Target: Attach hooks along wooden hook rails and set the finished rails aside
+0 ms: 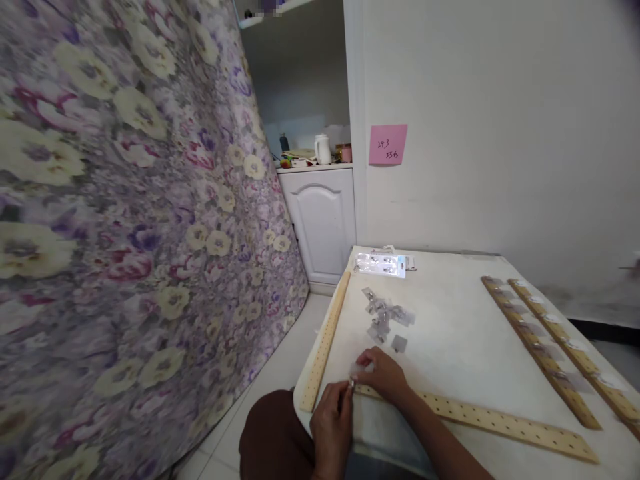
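Observation:
Fingertips of my left hand (333,421) and my right hand (381,375) meet at the left end of a perforated wooden strip (510,427), which lies across the near side of the table. Between them is a small see-through square with a shiny metal fitting (353,383), probably an adhesive hook. My right hand pinches the see-through part, while my left thumb and forefinger close on the metal end. Fingers partly cover the piece. Beyond my hands lies a loose pile of similar see-through hooks (383,313), with a single one (399,343) closer to me.
Another perforated wooden strip (325,347) runs along the table's left edge. On the right, two strips (543,353) (575,350) carry rows of see-through pieces. A blister pack (381,265) lies at the back. A floral curtain (150,200) hangs left; a white cabinet (323,223) stands behind.

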`<state>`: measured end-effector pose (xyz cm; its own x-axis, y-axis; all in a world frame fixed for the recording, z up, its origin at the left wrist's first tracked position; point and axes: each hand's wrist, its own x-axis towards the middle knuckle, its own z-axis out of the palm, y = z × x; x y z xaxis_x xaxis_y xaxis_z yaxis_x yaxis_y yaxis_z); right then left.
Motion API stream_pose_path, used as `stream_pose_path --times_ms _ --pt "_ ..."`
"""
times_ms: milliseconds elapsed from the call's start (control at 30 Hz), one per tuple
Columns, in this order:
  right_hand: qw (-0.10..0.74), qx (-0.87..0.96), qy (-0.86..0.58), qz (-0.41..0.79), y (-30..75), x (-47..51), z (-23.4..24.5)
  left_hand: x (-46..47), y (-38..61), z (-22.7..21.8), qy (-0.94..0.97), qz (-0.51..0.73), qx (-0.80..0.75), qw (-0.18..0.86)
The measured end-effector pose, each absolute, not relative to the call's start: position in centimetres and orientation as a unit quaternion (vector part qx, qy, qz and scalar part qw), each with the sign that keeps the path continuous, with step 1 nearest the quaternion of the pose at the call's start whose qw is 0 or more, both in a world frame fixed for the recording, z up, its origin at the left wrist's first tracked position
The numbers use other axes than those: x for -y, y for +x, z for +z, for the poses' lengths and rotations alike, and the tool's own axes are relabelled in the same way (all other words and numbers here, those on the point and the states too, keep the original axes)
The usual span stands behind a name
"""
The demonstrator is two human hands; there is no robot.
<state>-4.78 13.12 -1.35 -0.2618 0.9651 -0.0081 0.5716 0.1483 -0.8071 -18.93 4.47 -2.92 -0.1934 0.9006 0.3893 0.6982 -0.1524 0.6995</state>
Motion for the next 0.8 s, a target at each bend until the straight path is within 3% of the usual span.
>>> stream_pose_path --times_ms 233,500,800 --pt "0.288 0.707 -0.527 0.374 -4.3 -13.2 -1.6 -4.3 -19.0 -2.9 0.622 0.429 -0.646 0.106" --pt "0.378 0.684 -0.52 0.345 -3.7 -12.6 -1.9 -4.4 -19.3 -3.8 0.607 0.44 -0.655 0.096" --pt "0.434 0.614 -0.604 0.263 1.0 -13.9 -2.6 -4.1 -19.5 -4.2 0.595 0.447 -0.663 0.087"
